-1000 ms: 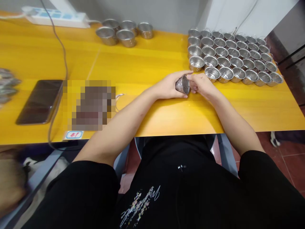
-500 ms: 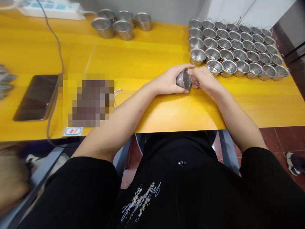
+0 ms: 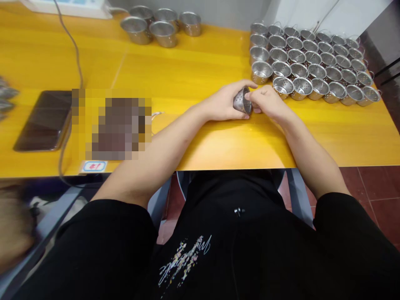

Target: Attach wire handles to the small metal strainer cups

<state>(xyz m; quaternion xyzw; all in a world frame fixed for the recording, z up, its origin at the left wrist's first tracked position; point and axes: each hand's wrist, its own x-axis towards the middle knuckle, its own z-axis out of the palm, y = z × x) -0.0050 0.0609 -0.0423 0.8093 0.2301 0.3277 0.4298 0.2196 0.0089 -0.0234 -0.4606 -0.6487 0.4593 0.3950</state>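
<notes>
My left hand [image 3: 223, 102] is wrapped round a small perforated metal strainer basket [image 3: 240, 101], tipped on its side above the table with its mouth to the right. At that mouth is my right hand [image 3: 265, 102], its fingers pinched together and the thumb tip just inside the rim. Whatever lies between those right fingers is hidden. Close by on the right stand rows of similar strainer baskets [image 3: 320, 87], many with thin wire handles. A few thin curved wires [image 3: 156, 116] lie beside my left forearm.
Several metal baskets [image 3: 163, 35] stand at the back left. Further left are a dark phone [image 3: 43, 121], a grey cable [image 3: 76, 54], a white power strip [image 3: 68, 9] and a blurred-out patch. The yellow table's front edge [image 3: 231, 168] runs before my body. Another person's arm shows at lower left.
The view has shifted slightly. Both hands stay at the strainer basket, my right thumb still at its rim, with only a small change in the basket's tilt.
</notes>
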